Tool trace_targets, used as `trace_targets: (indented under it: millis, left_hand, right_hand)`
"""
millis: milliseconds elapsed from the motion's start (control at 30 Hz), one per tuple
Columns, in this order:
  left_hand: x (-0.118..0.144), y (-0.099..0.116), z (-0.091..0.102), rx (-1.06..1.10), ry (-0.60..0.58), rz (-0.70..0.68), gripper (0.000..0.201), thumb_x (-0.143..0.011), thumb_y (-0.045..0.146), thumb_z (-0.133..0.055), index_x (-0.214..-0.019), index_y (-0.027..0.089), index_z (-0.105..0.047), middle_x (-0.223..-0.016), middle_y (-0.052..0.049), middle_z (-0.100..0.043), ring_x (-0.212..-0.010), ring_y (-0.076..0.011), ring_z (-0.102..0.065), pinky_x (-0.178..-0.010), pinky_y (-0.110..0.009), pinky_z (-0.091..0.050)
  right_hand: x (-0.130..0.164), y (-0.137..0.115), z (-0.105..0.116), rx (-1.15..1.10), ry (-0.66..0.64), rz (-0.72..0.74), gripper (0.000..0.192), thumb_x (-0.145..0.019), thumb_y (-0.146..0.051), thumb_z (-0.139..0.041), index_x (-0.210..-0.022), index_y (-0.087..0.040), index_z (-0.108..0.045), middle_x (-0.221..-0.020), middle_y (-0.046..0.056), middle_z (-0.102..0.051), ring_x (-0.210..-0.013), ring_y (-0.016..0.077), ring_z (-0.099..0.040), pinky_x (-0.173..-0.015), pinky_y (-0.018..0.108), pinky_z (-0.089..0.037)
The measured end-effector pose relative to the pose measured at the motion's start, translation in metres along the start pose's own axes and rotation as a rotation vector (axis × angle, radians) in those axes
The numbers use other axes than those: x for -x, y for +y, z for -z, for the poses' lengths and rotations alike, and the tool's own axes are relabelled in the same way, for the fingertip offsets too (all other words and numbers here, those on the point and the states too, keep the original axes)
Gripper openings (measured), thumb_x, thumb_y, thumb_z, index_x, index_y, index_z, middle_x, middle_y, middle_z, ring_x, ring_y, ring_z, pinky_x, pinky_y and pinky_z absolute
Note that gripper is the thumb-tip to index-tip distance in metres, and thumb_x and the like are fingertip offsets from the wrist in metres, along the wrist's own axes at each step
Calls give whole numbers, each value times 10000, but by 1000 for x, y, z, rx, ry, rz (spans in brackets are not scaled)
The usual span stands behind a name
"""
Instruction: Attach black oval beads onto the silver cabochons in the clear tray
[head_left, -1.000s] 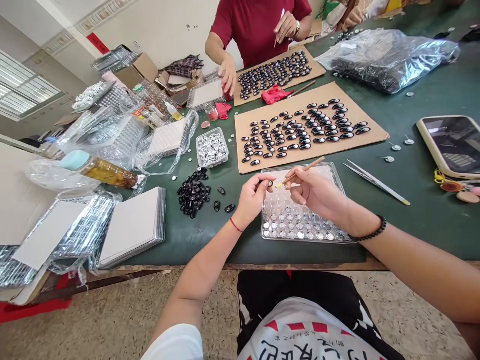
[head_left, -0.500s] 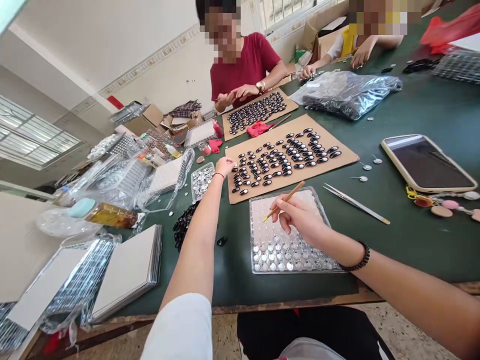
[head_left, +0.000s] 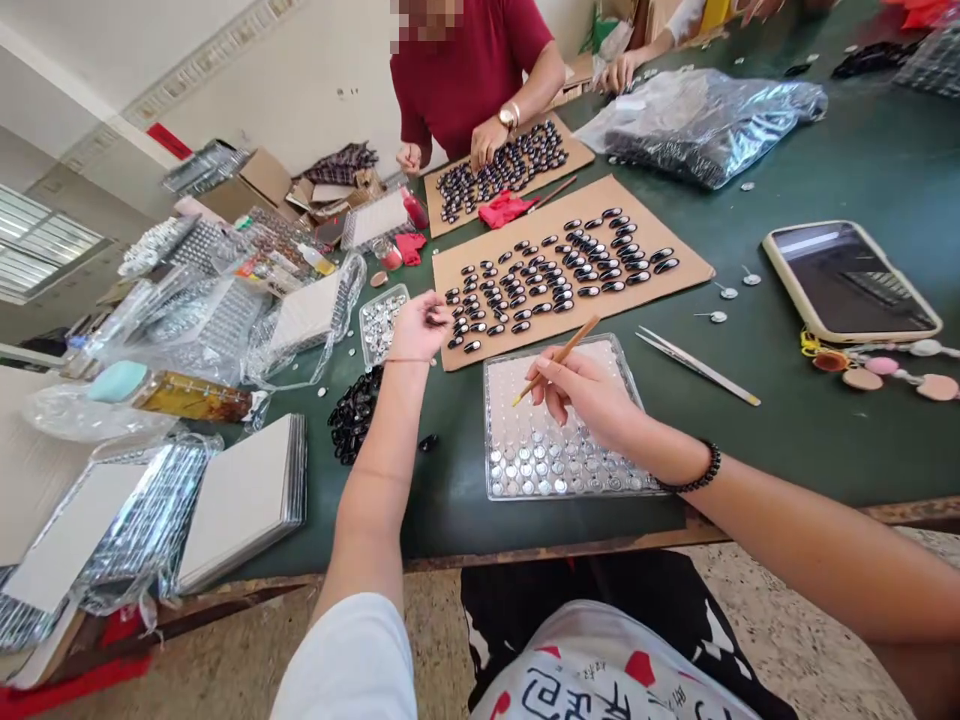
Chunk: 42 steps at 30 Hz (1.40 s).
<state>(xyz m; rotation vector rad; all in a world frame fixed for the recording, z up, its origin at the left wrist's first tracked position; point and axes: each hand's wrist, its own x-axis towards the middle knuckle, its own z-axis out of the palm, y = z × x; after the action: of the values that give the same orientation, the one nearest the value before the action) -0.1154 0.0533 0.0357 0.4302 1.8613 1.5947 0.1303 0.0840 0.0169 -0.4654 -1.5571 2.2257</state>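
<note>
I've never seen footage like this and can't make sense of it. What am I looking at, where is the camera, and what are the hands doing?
There is no machine here. The camera sits on a person's head and looks down at their own two bare hands over a green table.

The right hand holds a thin wooden stick above a clear plastic tray with small silver discs in its pockets. The left hand reaches to the near corner of a cardboard sheet covered with rows of black oval beads; whether it holds one I cannot tell.

Nearby lie tweezers, a phone and a loose pile of beads. Across the table, a person in a red shirt works at another sheet.
</note>
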Motion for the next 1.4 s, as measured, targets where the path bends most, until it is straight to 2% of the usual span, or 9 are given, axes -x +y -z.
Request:
trace_targets:
  millis: [100,267,367,467,633,800,933,1167,1400]
  left_hand:
    - [60,-24,-1,433,-210,259,182,-724,-16,-399,-728,123,-517,-684,-22,-519,-510,-21,-437,-429,-109,-334]
    - [110,-54,4,457,-340,304,228,-778,30,-419,-916,144,-559,-927,-81,-605,-534,-21,-461,-372,-108,-287]
    - [112,-58,7,345,-421,227,193,-824,201,-444,-976,153,-553,-712,-47,-603,-397,-20,-349,-309,-133,-182]
    - [113,-57,6,254,-459,181,226,-830,336,-434,-921,168,-556,-435,58,-368,-330,-27,-220,-313,-134,-151]
    - [124,-54,3,278,-481,214,148,-783,276,-514,-916,213,-525,-573,56,-358,-376,-11,-268,-324,-113,-157]
    - [129,-50,4,326,-505,230,221,-785,296,-509,-963,182,-574,-635,21,-373,-433,-30,-321,-306,-128,-172]
    - [128,-50,3,210,-575,190,275,-770,284,-531,-1017,175,-585,-584,36,-350,-412,-25,-279,-315,-142,-143]
    - [130,-52,-1,-56,-568,143,292,-682,294,-628,-919,148,-541,-752,-30,-611,-410,-6,-397,-364,-146,-231]
    - [132,-58,-5,-260,-508,-4,281,-773,438,-477,-863,174,-512,-460,47,-481,-363,-57,-384,-361,-171,-232]
  right_hand:
    - [4,3,-3,281,-23,61,247,-858,-353,-386,-744,-157,-485,-604,-12,-517,-383,48,-394,-404,215,-304]
    - [13,5,-3,902,-102,283,231,-843,-304,-409,-693,-158,-507,-571,7,-514,-496,96,-430,-496,241,-276]
    - [12,6,0,1070,-127,282,226,-831,-287,-413,-661,-159,-487,-560,7,-510,-490,97,-419,-498,243,-254]
    - [10,8,1,1147,-157,292,216,-824,-276,-414,-659,-158,-488,-568,11,-517,-489,97,-419,-492,240,-245]
    - [7,9,2,1147,-186,298,221,-824,-286,-421,-657,-162,-497,-551,5,-513,-488,100,-426,-497,239,-273]
    - [4,2,9,911,81,314,246,-851,-328,-399,-699,-161,-496,-574,9,-535,-499,104,-463,-490,238,-317]
    - [4,2,9,807,146,361,263,-869,-363,-379,-743,-164,-496,-582,-1,-525,-452,80,-420,-462,232,-309]
    - [7,6,5,818,165,452,232,-877,-355,-371,-800,-174,-494,-650,12,-530,-477,82,-421,-470,236,-321]
    - [10,6,5,872,128,478,222,-881,-331,-362,-798,-172,-494,-676,21,-534,-481,86,-418,-485,243,-326]
